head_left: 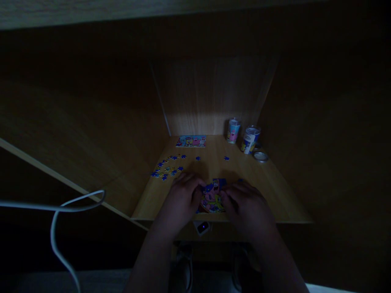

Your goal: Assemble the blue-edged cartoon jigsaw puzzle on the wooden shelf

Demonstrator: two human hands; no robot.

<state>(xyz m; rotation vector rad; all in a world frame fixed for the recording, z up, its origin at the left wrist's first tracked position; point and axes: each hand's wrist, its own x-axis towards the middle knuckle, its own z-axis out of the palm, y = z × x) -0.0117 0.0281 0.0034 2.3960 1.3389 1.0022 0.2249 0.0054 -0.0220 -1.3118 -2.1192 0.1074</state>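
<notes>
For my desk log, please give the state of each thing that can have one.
Puzzle: partly assembled, under both hands.
Left hand: on the puzzle's left side.
Right hand: on its right side.
Loose pieces: scattered, unjoined.
White can: upright, a lid lying beside it.
Pink can: upright; top unclear.

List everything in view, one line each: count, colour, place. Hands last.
assembled puzzle: one, pink and blue, front edge, between hands
loose pieces: many, blue, left of centre
picture card: one, multicoloured, back
tubs: two, blue-white, back right
lid: one, pale, beside tubs
desk: one, wooden, under everything
cable: one, white, far left
left hand: one, bare, puzzle's left edge
right hand: one, bare, puzzle's right edge
</notes>
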